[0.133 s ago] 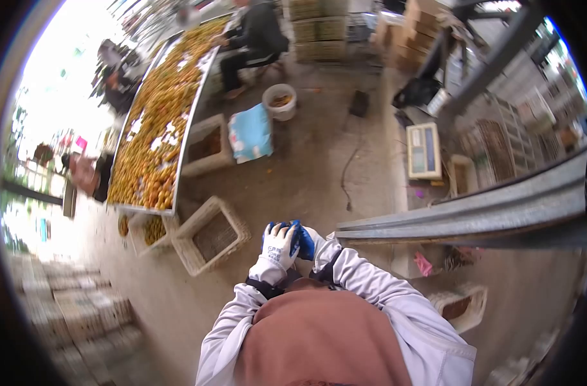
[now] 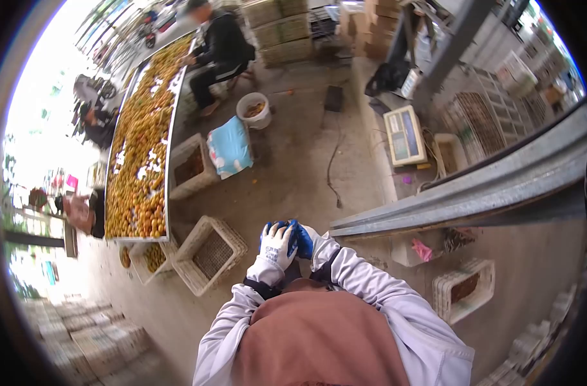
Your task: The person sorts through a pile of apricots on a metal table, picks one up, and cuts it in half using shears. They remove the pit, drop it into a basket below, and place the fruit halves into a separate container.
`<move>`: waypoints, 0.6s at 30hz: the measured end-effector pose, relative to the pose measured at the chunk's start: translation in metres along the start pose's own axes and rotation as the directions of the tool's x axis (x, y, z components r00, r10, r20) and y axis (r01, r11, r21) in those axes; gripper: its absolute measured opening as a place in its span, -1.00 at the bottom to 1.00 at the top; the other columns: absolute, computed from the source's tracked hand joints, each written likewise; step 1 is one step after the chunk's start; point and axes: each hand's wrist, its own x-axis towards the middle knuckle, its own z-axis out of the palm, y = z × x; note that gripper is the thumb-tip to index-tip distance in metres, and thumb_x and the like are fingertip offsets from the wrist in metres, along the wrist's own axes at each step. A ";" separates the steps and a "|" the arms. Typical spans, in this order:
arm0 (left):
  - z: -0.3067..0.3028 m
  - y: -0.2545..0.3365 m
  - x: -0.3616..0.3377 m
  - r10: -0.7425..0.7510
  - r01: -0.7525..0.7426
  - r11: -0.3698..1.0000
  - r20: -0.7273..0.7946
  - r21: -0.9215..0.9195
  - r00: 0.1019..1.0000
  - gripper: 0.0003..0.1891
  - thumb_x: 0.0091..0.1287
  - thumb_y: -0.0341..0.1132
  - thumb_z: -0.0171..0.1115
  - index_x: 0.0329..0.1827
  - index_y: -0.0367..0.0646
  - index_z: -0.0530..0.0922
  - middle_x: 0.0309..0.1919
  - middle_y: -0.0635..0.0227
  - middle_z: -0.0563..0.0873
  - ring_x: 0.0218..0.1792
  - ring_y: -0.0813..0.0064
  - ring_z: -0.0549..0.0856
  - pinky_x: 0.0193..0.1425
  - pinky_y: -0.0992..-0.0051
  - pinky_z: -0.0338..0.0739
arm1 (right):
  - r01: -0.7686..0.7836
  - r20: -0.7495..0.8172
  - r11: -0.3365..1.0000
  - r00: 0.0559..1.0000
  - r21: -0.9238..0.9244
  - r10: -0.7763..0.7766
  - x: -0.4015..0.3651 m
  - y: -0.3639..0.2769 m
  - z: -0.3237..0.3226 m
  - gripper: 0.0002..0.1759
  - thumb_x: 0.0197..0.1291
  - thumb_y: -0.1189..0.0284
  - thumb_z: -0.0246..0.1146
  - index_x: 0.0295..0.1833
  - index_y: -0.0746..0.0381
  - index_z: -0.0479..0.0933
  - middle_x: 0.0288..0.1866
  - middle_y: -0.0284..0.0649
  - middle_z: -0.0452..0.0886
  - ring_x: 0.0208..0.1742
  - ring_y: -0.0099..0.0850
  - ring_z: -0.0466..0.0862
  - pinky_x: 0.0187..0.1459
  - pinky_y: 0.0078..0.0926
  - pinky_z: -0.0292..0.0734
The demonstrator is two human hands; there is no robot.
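Observation:
My left hand [image 2: 275,248], in a white work glove with printed letters and blue fingertips, is pressed against my right hand in front of my chest. Its fingers curl over toward the other glove. The blue palm side of my right hand [image 2: 303,242] faces the left one, and its fingers are bent and partly covered. Both hands look closed together; whether anything lies between them is hidden. Closest to them on the floor is a white plastic crate [image 2: 211,255], to the left, with nothing visible on its mesh bottom.
A long sorting table [image 2: 167,212] covered in orange-yellow fruit runs up the left, with a seated person [image 2: 226,48] beside it. A blue cushion [image 2: 230,148], a white bucket [image 2: 253,110] and a scale [image 2: 405,136] stand ahead. A metal beam [image 2: 461,196] crosses at right.
The view has swung slightly, so the fruit table, bucket and scale sit further left. My hands stay together in nearly the same pose.

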 end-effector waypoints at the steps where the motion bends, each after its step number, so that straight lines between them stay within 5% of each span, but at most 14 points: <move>1: -0.001 0.000 0.002 0.032 -0.032 0.999 0.015 -0.001 0.999 -0.29 0.14 -0.15 0.41 0.39 -0.13 0.45 0.16 0.09 0.62 0.33 0.02 0.47 0.50 -0.09 0.19 | -0.120 0.041 0.993 0.992 -0.012 0.120 -0.006 -0.005 0.005 -0.56 0.57 0.11 -0.06 0.28 0.17 0.46 0.25 -0.13 0.57 0.24 -0.27 0.59 0.31 -0.18 0.49; 7: 0.000 0.017 0.069 0.241 -0.237 0.968 0.029 -0.084 0.970 -0.32 0.12 -0.20 0.40 0.37 -0.12 0.45 0.21 0.12 0.57 0.30 0.02 0.49 0.45 -0.01 0.27 | 0.065 0.094 0.979 0.992 0.192 -0.084 -0.008 -0.052 -0.012 -0.69 0.58 0.31 -0.03 0.19 0.24 0.50 0.03 -0.22 0.60 0.06 -0.39 0.63 0.13 -0.48 0.56; 8: -0.005 0.023 0.083 0.264 -0.260 0.962 0.040 -0.087 0.964 -0.32 0.12 -0.20 0.40 0.37 -0.12 0.45 0.21 0.12 0.57 0.30 0.02 0.49 0.45 -0.01 0.27 | 0.269 -0.031 0.960 0.962 -0.082 -0.272 -0.009 -0.059 -0.019 -0.67 0.59 0.24 -0.03 0.18 0.22 0.49 0.01 -0.21 0.61 0.03 -0.37 0.65 0.06 -0.42 0.62; 11: -0.011 0.029 0.124 0.288 -0.290 0.953 -0.040 -0.084 0.957 -0.34 0.14 -0.24 0.39 0.36 -0.12 0.46 0.24 0.12 0.54 0.31 0.01 0.47 0.46 0.00 0.27 | 0.361 -0.157 0.922 0.927 0.140 -0.339 -0.031 -0.097 0.034 -0.66 0.59 0.21 -0.03 0.17 0.20 0.49 0.01 -0.18 0.62 0.00 -0.32 0.65 0.02 -0.36 0.65; 13: 0.002 0.013 0.148 0.245 -0.252 0.958 -0.062 -0.139 0.967 -0.33 0.14 -0.21 0.41 0.38 -0.05 0.47 0.24 0.12 0.55 0.35 0.01 0.44 0.48 -0.03 0.23 | 0.430 -0.147 0.896 0.898 0.107 -0.414 -0.024 -0.128 0.016 -0.64 0.56 0.15 0.00 0.10 0.18 0.53 -0.05 -0.17 0.64 -0.03 -0.28 0.66 0.02 -0.19 0.65; 17: 0.043 -0.054 0.184 0.174 -0.169 0.983 0.068 -0.067 0.982 -0.37 0.18 -0.23 0.40 0.36 -0.05 0.49 0.21 0.10 0.58 0.31 0.01 0.48 0.45 0.04 0.29 | 0.738 -0.132 0.550 0.637 0.391 -0.760 0.019 -0.223 -0.088 -0.60 0.40 -0.04 0.11 -0.05 0.03 0.62 -0.17 -0.23 0.68 -0.13 -0.28 0.67 0.09 0.11 0.59; 18: 0.051 -0.076 0.189 0.101 -0.090 0.993 0.140 -0.082 0.985 -0.39 0.20 -0.22 0.40 0.36 -0.08 0.48 0.22 0.07 0.58 0.32 0.00 0.48 0.45 0.08 0.30 | 0.822 -0.316 0.409 0.541 0.396 -0.780 0.022 -0.249 -0.114 -0.60 0.39 -0.07 0.10 -0.09 -0.01 0.62 -0.19 -0.29 0.68 -0.16 -0.30 0.67 0.09 0.10 0.59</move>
